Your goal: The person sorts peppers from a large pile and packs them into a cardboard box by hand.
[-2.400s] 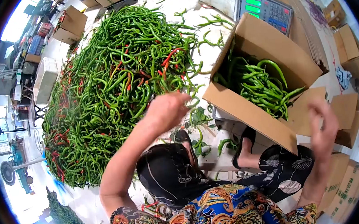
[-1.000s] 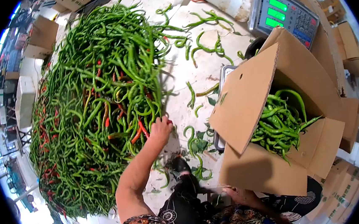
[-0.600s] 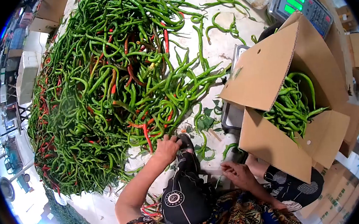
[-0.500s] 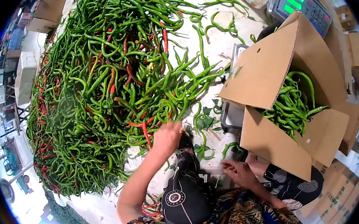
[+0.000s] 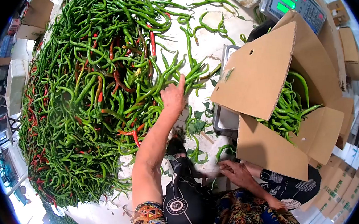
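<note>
A large heap of long green chili peppers [image 5: 81,94], mixed with some red ones, spreads over the left half of the view. My left hand [image 5: 173,97] is at the heap's right edge, over green peppers; its index finger stretches out while the other fingers are bent and partly hidden. Near my knee rests my right hand [image 5: 237,174], palm down with loosely bent fingers and no object visible in it. To its upper right, an open cardboard box [image 5: 266,147] holds green chili peppers [image 5: 287,112].
Beneath the box is a scale platform [image 5: 225,121], with a lit digital display [image 5: 288,0] behind it. Loose peppers [image 5: 212,25] and leaves [image 5: 197,125] lie on the white surface. More cardboard boxes [image 5: 349,48] stand at the far right.
My left hand has moved forward, away from my body, and its index finger has straightened over the peppers. My right hand stays by my knee. The view has shifted slightly.
</note>
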A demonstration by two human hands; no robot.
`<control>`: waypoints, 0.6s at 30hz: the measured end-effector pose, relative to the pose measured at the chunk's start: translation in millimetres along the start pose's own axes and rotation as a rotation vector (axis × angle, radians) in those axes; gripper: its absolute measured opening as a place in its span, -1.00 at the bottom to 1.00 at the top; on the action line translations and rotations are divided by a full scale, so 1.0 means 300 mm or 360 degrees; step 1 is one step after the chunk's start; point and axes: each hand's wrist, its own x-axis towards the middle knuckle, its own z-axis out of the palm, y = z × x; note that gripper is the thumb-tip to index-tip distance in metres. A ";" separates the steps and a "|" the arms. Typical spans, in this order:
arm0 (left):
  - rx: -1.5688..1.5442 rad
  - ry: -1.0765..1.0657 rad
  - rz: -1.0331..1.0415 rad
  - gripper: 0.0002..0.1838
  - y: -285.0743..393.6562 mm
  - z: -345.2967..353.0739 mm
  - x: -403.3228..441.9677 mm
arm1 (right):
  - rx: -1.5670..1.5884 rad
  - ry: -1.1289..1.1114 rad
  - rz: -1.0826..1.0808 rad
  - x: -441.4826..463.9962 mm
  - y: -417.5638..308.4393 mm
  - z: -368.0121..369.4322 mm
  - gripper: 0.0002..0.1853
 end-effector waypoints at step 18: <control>-0.1539 0.0242 -0.0013 -0.41 -0.215 -0.426 -0.127 | 0.0219 -0.0024 -0.0409 -0.069 -0.179 -0.008 -0.67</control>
